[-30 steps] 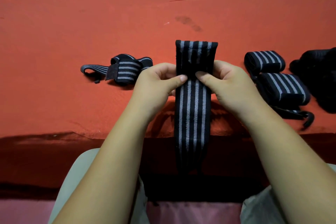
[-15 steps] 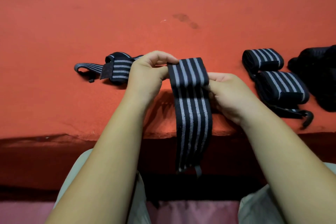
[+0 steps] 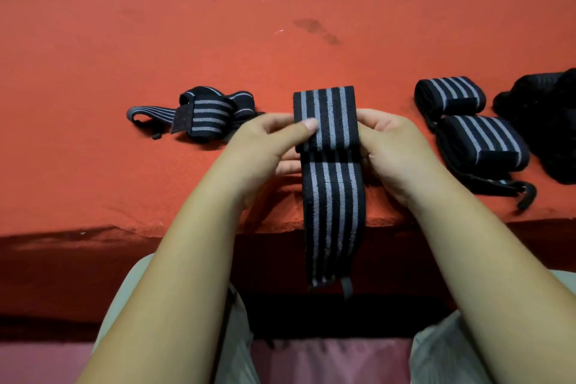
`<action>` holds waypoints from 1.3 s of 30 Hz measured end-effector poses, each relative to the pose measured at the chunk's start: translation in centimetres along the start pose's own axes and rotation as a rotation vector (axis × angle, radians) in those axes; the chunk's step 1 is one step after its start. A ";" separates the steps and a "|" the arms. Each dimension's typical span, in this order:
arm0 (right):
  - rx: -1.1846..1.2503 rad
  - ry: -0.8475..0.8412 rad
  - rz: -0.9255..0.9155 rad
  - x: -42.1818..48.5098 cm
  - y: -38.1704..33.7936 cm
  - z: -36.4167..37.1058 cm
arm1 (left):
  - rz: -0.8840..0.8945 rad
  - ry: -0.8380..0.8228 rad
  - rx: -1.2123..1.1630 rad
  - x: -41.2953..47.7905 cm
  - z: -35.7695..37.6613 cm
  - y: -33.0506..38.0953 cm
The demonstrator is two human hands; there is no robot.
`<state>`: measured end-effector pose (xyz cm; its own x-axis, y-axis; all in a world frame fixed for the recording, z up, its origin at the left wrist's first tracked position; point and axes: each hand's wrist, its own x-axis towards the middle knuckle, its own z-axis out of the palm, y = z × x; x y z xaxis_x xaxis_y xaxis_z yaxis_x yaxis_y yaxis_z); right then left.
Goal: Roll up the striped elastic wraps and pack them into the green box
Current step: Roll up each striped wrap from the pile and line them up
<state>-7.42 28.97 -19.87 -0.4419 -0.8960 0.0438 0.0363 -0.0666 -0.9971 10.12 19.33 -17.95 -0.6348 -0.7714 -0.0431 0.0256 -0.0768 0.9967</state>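
We are holding a wrap over the near edge of the red table. Our left hand is pinching its folded top with the thumb in front, so that grip is closed on it. Our right hand is curling round the other side, gripping it too. The long end is hanging down. A loose wrap is lying left. A far roll and a near roll are lying right, just beside each other.
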 end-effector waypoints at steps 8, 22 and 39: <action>0.106 -0.110 0.117 0.2 -0.3 -0.2 | 0.042 0.066 -0.025 0.1 0.6 -1.6; -0.453 -0.094 -0.005 -0.3 0.0 -1.2 | 0.132 0.020 0.095 0.4 1.6 -1.4; -0.315 -0.017 -0.045 -0.9 -0.5 -0.9 | 0.035 -0.035 -0.122 -0.4 0.7 -0.7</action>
<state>-7.84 30.16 -19.43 -0.4212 -0.9028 0.0870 -0.2635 0.0301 -0.9642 9.81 20.13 -18.61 -0.6585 -0.7526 -0.0041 0.1405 -0.1283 0.9817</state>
